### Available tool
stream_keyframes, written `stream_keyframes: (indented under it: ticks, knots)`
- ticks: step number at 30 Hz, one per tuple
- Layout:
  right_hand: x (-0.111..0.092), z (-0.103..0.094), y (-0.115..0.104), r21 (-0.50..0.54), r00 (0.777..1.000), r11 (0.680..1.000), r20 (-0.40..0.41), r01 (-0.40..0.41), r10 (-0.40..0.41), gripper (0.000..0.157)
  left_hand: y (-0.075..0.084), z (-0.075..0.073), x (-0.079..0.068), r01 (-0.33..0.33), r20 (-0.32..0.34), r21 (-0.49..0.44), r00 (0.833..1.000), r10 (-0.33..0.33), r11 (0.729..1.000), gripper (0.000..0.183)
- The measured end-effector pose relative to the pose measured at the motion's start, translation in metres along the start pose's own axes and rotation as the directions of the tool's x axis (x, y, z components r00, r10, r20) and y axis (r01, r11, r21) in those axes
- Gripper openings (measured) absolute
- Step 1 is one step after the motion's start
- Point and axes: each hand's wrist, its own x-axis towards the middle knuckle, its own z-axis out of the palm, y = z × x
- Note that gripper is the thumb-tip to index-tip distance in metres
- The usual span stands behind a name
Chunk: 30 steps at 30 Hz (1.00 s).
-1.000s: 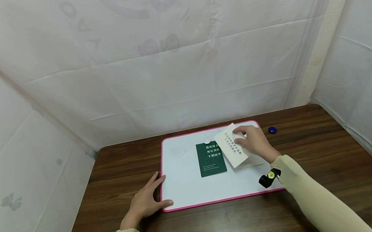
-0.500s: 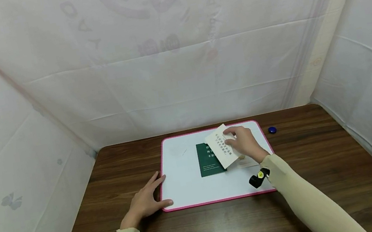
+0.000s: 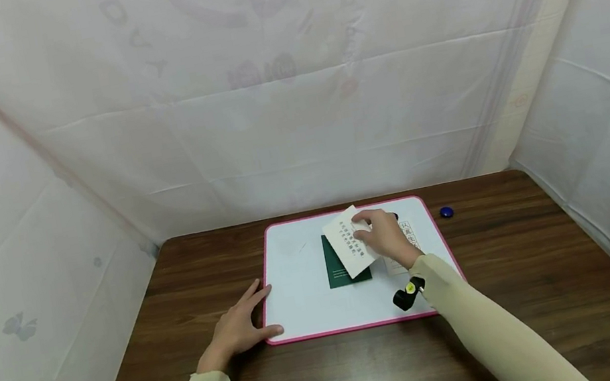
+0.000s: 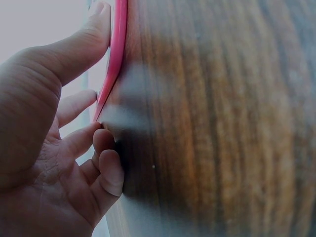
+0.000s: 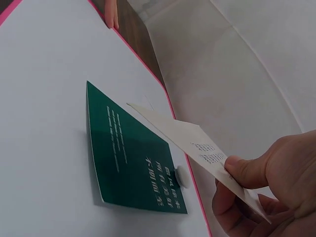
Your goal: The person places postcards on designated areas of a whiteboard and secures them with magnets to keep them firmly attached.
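My right hand (image 3: 384,234) pinches a white printed card (image 3: 347,246) between thumb and fingers, raised at a tilt over a green card (image 3: 339,271). That green card lies on a pink-edged whiteboard (image 3: 299,294), under a white round magnet (image 5: 182,177) seen in the right wrist view. A second white card (image 3: 409,232) lies on the board, partly hidden behind my right hand and wrist. At the board's near left corner rests my left hand (image 3: 236,328), fingers spread. Its thumb (image 4: 84,47) lies on the pink rim in the left wrist view, other fingertips along the left edge.
A blue round magnet (image 3: 446,212) lies on the dark wooden table (image 3: 337,375), right of the board. Another dark round piece (image 3: 396,216) shows just behind my right hand. White cloth (image 3: 296,137) hangs at the back and both sides.
My right hand has moved left with the white card, from beside the green card to over it, covering much of it. More of the second white card shows. My left hand stays put.
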Motion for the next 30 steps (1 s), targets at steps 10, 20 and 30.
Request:
stream_keyframes:
  ticks: [10,20,30]
  knots:
    - [0.002,0.016,-0.010,0.032,1.000,0.999,0.001,-0.013,0.013,0.037,0.003,0.000,-0.002,-0.003,-0.009,0.005,1.000,0.003,1.000,0.094]
    - [0.003,0.035,-0.020,0.068,1.000,0.998,-0.003,0.000,0.001,0.036,0.003,-0.001,-0.003,-0.003,-0.010,0.002,1.000,0.003,1.000,0.094]
    - [0.007,0.058,-0.029,0.091,1.000,0.996,-0.022,0.019,-0.017,0.035,0.003,-0.001,-0.002,0.003,-0.008,0.006,1.000,-0.003,1.000,0.094]
